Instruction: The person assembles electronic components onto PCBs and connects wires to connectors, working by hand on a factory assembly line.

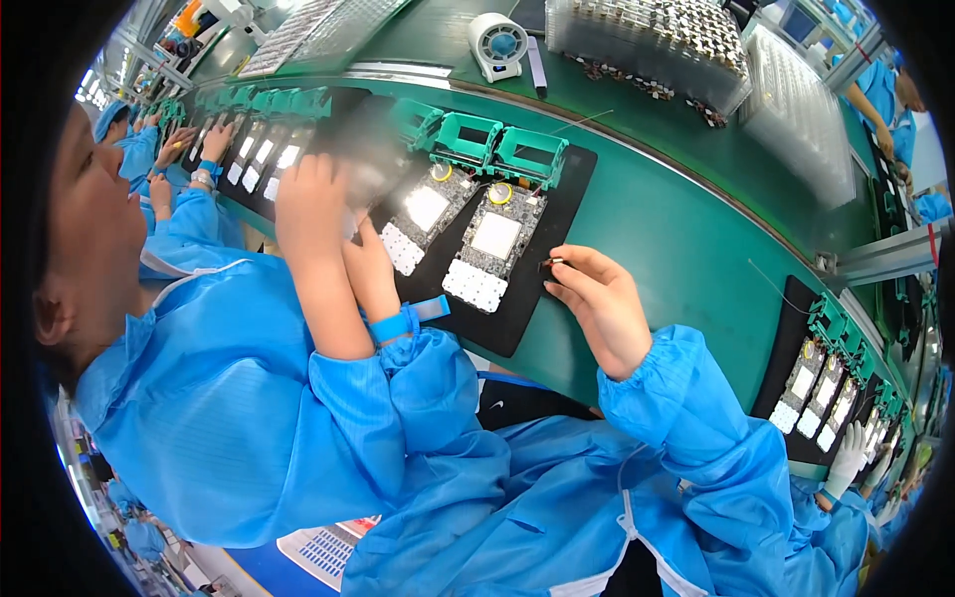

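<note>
My right hand is raised over the green bench, right of the nearest circuit board. Its thumb and fingertips pinch a small dark electronic part with a pale edge. My left hand, with a blue wrist strap, reaches left past a co-worker's forearm; most of its fingers are hidden. Close above it is a pale, motion-blurred object. Between my hands lies a circuit board with a white square and a yellow-ringed round part, joined to a green frame. A similar board lies left of it.
A black mat lies under the boards. Across the bench's raised rail stand a small white fan, a stack of clear trays and loose small parts. A co-worker leans in closely at left. More boards lie on a mat at right.
</note>
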Demonstrator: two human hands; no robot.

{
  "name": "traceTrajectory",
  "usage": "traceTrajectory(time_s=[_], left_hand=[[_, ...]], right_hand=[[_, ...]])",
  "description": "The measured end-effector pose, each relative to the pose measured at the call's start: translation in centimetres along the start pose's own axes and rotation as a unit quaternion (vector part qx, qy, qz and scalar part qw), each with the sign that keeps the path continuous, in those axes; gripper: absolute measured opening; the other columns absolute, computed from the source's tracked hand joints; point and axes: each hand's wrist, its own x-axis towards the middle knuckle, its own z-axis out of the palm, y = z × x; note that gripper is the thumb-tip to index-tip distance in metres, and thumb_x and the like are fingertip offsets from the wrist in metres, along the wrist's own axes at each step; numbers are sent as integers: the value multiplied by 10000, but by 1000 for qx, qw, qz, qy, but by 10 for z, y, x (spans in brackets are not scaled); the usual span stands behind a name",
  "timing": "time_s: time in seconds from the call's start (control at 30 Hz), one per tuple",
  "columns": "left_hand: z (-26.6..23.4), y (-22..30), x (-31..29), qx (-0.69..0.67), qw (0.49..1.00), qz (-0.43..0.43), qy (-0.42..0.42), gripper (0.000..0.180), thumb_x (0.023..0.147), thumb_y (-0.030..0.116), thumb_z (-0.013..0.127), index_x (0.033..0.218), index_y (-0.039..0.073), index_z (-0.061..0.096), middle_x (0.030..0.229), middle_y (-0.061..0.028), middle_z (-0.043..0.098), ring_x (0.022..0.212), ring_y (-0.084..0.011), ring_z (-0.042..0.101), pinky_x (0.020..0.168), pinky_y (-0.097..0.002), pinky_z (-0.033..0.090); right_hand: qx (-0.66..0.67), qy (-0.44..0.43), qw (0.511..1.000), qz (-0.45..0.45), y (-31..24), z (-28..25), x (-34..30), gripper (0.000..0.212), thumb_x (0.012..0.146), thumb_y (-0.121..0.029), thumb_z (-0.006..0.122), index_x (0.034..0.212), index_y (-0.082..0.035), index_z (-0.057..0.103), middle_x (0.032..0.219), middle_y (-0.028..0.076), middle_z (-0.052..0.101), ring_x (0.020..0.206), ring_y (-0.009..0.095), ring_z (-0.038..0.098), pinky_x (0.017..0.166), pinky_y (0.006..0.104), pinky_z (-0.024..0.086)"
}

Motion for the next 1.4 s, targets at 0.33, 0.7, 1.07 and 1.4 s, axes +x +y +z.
traceTrajectory(time_s=[0.33, 0.7, 1.07, 1.4], left_hand=[[-10, -5, -13, -60, 998, 3, -8, 599, 908, 288, 493, 1334, -82, 290, 1366, -297, 321, 1277, -400, 304, 1056, -420, 229], [-90, 52, -156, -7, 908, 240, -344, 660, 872, 302, 547, 1378, -11, 262, 1417, -222, 266, 1192, -365, 355, 1030, -455, 202], [-46, 173, -159, -160, 841, 336, -392, 551, 743, 204, 688, 1211, 2, 477, 1104, -198, 490, 972, -347, 502, 814, -394, 430], [0, 203, -154, -129, 867, 335, -346, 692, 655, 89, 745, 1244, 26, 387, 974, -187, 457, 887, -358, 489, 694, -407, 434]], right_hand=[[-210, 73, 974, -32, -11, -2, -8, 201, 819, -85, 623, 1001, -5, 652, 944, 61, 663, 846, 104, 593, 680, 232, 421], [-202, 258, 939, -105, -41, -136, -155, 186, 824, -24, 592, 1004, 12, 623, 908, 36, 639, 790, 83, 553, 676, 209, 415], [-333, 294, 855, -268, -82, -114, -199, 132, 811, 63, 502, 908, 8, 572, 1012, 127, 571, 938, 180, 560, 783, 276, 451], [-309, 128, 902, -274, -77, -83, -106, 169, 815, 28, 575, 980, 49, 606, 979, 104, 603, 878, 159, 600, 746, 273, 498]])
